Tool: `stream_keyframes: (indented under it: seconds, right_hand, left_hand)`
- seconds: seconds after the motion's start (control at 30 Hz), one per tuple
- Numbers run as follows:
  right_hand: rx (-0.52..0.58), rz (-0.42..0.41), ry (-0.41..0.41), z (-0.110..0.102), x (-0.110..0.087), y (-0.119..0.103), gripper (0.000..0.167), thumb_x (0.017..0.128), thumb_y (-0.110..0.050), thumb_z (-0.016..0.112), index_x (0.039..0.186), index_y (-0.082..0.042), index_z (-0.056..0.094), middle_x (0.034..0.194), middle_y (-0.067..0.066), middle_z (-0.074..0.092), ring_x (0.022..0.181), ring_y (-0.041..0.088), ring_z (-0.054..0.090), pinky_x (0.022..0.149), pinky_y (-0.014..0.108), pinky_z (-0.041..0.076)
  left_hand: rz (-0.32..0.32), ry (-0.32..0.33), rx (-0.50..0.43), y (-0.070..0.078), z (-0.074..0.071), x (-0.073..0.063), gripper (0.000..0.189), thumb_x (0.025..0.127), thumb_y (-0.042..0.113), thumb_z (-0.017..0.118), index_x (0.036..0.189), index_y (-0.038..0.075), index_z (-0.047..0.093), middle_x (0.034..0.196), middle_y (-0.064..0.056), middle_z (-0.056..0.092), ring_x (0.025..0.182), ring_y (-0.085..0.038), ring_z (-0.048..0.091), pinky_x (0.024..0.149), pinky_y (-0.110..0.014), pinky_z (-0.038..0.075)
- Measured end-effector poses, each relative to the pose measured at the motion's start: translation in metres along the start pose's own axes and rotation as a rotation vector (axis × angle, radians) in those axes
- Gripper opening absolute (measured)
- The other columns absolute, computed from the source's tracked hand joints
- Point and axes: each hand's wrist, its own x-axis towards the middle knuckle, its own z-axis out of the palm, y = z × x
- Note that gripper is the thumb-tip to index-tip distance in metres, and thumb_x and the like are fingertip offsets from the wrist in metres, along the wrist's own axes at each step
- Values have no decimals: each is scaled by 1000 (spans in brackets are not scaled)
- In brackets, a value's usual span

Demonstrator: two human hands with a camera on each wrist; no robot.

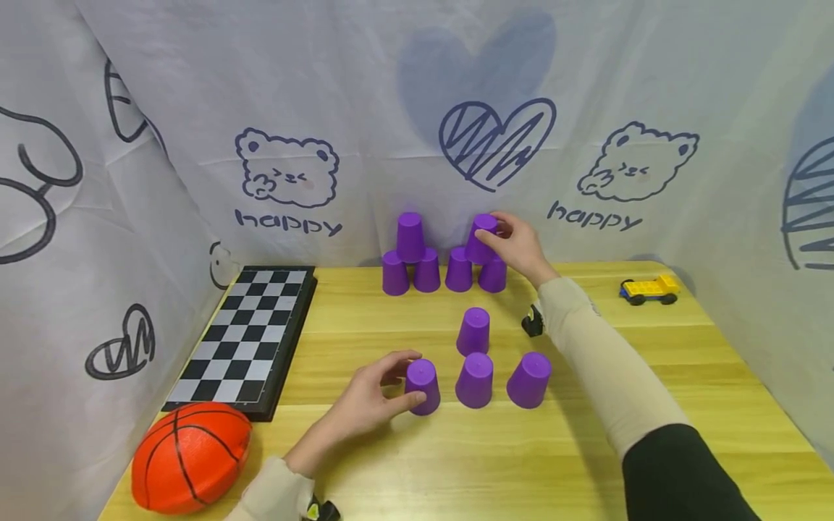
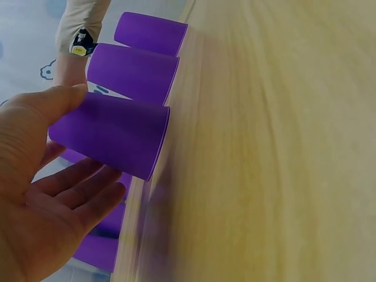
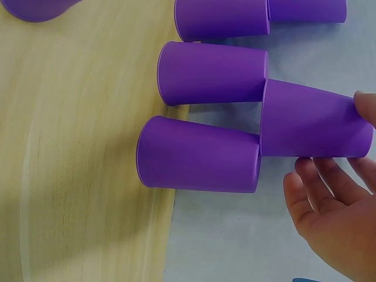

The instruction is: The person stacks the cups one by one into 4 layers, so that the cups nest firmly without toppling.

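My left hand [image 1: 366,399] has its thumb and index finger around an upside-down purple cup [image 1: 422,387], the leftmost of the front row. In the left wrist view the other fingers of that hand are spread below the cup. At the back, my right hand [image 1: 519,250] holds another purple cup [image 3: 317,120] between thumb and fingers. That cup rests across the tops of two upside-down cups, a left one [image 1: 459,270] and a right one [image 1: 493,275]. Beside this stack stands a matching one, with a top cup [image 1: 410,237] on two lower cups.
Two more purple cups stand in the front row, a middle one [image 1: 474,380] and a right one [image 1: 529,380]. Another cup [image 1: 474,331] stands just behind them. A checkered board [image 1: 244,325] and an orange ball [image 1: 191,457] lie left; a yellow toy truck [image 1: 650,289] is far right.
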Motion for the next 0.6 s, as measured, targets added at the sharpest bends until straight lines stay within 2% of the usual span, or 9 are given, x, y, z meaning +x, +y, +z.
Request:
stream_keyframes:
  seconds: [0.4, 0.6]
  right_hand:
    - [17, -1, -5, 3, 4, 1, 59, 100, -30, 72, 150, -4, 54, 140, 27, 65, 125, 41, 63, 111, 51, 52]
    - [12, -6, -9, 2, 6, 1, 58, 101, -30, 71, 150, -4, 54, 141, 27, 64, 127, 42, 63, 112, 51, 51]
  left_hand:
    - [21, -3, 13, -2, 4, 1, 53, 92, 24, 84, 141, 22, 62, 130, 0, 73, 119, -19, 70, 107, -41, 58]
    - [16, -3, 13, -1, 4, 1, 53, 92, 23, 84, 140, 22, 62, 129, -1, 74, 119, -20, 70, 107, -44, 58]
